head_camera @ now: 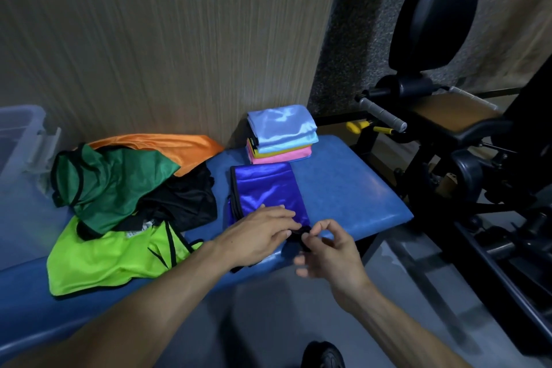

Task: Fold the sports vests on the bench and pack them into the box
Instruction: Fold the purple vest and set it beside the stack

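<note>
Purple vest [265, 191], half-folded on the bench [343, 188]: left hand [260, 236] presses it flat, right hand [325, 251] pinches its black near-end trim. Next, I judge, fold that end toward the stack [282, 136] at twelve o'clock.

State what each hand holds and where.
Right hand pinches the blue vest at its dark near-end trim; left hand rests on that end.

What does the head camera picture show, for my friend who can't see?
Two hands, left hand and right hand, fold a blue vest on a blue bench. Folded vests are stacked behind; unfolded vests lie left.
</note>
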Tool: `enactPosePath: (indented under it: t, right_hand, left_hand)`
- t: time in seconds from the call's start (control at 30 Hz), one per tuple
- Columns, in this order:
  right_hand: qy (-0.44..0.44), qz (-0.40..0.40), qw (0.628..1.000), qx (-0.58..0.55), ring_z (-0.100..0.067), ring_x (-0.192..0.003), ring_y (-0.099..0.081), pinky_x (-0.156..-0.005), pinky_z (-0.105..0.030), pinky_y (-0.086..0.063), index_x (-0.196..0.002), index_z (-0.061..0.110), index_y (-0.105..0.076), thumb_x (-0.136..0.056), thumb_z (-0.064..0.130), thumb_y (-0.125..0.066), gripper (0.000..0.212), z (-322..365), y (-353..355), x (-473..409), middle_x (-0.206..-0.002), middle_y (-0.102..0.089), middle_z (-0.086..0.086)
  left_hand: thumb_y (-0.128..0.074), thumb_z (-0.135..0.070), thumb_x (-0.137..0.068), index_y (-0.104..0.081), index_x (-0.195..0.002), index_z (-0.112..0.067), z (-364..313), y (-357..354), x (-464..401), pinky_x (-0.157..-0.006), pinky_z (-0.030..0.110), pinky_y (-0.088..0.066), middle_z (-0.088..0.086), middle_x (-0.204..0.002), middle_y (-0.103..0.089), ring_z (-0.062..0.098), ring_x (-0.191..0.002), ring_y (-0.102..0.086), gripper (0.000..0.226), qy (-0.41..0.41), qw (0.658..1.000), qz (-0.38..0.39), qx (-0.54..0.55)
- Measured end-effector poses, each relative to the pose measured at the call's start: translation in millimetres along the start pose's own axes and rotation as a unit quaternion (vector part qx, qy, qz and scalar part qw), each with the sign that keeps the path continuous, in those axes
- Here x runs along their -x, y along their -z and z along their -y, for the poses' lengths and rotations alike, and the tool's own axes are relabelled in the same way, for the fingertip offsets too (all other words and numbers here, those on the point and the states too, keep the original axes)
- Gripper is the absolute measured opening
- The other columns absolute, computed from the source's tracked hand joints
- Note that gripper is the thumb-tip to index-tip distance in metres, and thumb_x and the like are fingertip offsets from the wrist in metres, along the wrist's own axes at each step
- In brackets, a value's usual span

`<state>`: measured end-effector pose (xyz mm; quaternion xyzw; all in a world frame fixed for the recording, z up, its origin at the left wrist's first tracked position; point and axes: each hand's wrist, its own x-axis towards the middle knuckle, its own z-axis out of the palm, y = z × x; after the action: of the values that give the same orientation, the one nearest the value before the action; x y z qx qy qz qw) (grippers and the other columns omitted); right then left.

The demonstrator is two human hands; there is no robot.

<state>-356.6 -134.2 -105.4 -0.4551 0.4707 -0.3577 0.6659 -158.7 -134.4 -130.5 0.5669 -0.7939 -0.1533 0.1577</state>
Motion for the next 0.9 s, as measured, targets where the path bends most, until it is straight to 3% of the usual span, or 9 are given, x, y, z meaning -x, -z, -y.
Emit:
enactPosePath:
  t: [0.13,0.23,0.37,0.47,0.53,0.6,0.67,0.77,0.9]
  right_hand:
    - [0.004,-0.035,0.999,-0.032,-0.021,-0.052,-0.066,-0.051,-0.030,-0.058,-0.090,0.007,-0.058,-0.093,0.000,-0.068,0.012,18,-5,-24,-0.067,-0.067,-0.015]
    - [-0.005,-0.032,0.999,-0.025,-0.019,-0.056,-0.071,-0.052,-0.024,-0.057,-0.093,0.001,-0.063,-0.094,0.002,-0.069,0.006,22,-11,-38,-0.067,-0.071,-0.014]
    - [0.002,-0.016,0.999,0.049,-0.016,-0.058,-0.070,-0.049,-0.020,-0.048,-0.095,-0.001,-0.070,-0.093,0.006,-0.069,0.007,19,-9,-52,-0.078,-0.076,-0.010]
    - [0.069,0.009,0.983,0.170,-0.014,-0.061,-0.070,-0.058,-0.021,-0.051,-0.092,0.008,-0.073,-0.092,0.005,-0.072,0.003,14,-1,-54,-0.083,-0.078,-0.007]
    - [0.139,0.019,0.952,0.273,-0.009,-0.071,-0.073,-0.069,-0.021,-0.056,-0.093,0.016,-0.076,-0.090,0.005,-0.072,0.012,9,6,-54,-0.085,-0.079,0.002]
    - [0.210,0.032,0.896,0.391,-0.001,-0.087,-0.073,-0.083,-0.022,-0.056,-0.098,0.022,-0.077,-0.090,0.012,-0.073,0.014,3,13,-55,-0.091,-0.078,0.013]
    - [0.259,0.040,0.850,0.456,0.001,-0.091,-0.072,-0.086,-0.026,-0.056,-0.102,0.025,-0.077,-0.092,0.020,-0.073,0.011,-1,19,-56,-0.094,-0.077,0.017]
    - [0.297,0.010,0.813,0.500,-0.009,-0.083,-0.072,-0.080,-0.034,-0.056,-0.098,0.029,-0.077,-0.091,0.029,-0.072,0.008,-4,18,-57,-0.089,-0.077,0.015]
    - [0.316,-0.019,0.785,0.532,-0.021,-0.083,-0.070,-0.073,-0.035,-0.054,-0.094,0.030,-0.076,-0.089,0.031,-0.072,0.007,-5,13,-59,-0.089,-0.076,0.009]
  left_hand:
    - [-0.048,-0.026,-0.106,-0.066,-0.129,-0.020,-1,6,-3,-0.119,0.029,-0.026,-0.004,-0.155,-0.047,0.013,-0.144,-0.038,0.029,-0.008,1.000,-0.001,0.001]
    - [-0.050,-0.025,-0.105,-0.071,-0.114,-0.015,2,9,-4,-0.114,0.031,-0.035,-0.003,-0.148,-0.053,0.016,-0.138,-0.045,0.025,-0.008,1.000,0.010,0.013]
    - [-0.048,-0.031,-0.103,-0.069,-0.099,-0.014,4,11,-4,-0.105,0.042,-0.043,0.000,-0.116,-0.062,0.022,-0.123,-0.055,0.027,-0.010,1.000,0.015,0.026]
    - [-0.047,-0.027,-0.105,-0.070,-0.107,-0.015,3,10,-3,-0.111,0.034,-0.036,0.002,-0.129,-0.061,0.020,-0.132,-0.048,0.025,-0.008,0.999,0.022,0.024]
    - [-0.047,-0.027,-0.106,-0.070,-0.112,-0.017,3,9,-3,-0.112,0.035,-0.036,0.000,-0.134,-0.058,0.019,-0.134,-0.047,0.026,-0.008,0.999,0.020,0.030]
    - [-0.049,-0.028,-0.105,-0.071,-0.115,-0.020,4,10,-1,-0.112,0.035,-0.037,-0.004,-0.142,-0.055,0.015,-0.135,-0.047,0.025,-0.001,0.999,0.010,0.038]
    - [-0.054,-0.028,-0.103,-0.073,-0.117,-0.023,7,17,3,-0.110,0.034,-0.040,-0.007,-0.142,-0.057,0.011,-0.129,-0.053,0.024,0.011,0.998,-0.037,0.050]
    - [-0.057,-0.026,-0.098,-0.075,-0.106,-0.023,12,35,18,-0.099,0.035,-0.048,-0.008,-0.115,-0.066,0.010,-0.110,-0.061,0.020,0.015,0.989,-0.138,0.047]
    - [-0.057,-0.046,-0.089,-0.064,-0.085,-0.030,4,54,54,-0.070,0.037,-0.052,-0.012,-0.079,-0.054,0.003,-0.073,-0.051,0.018,0.092,0.976,-0.197,-0.032]
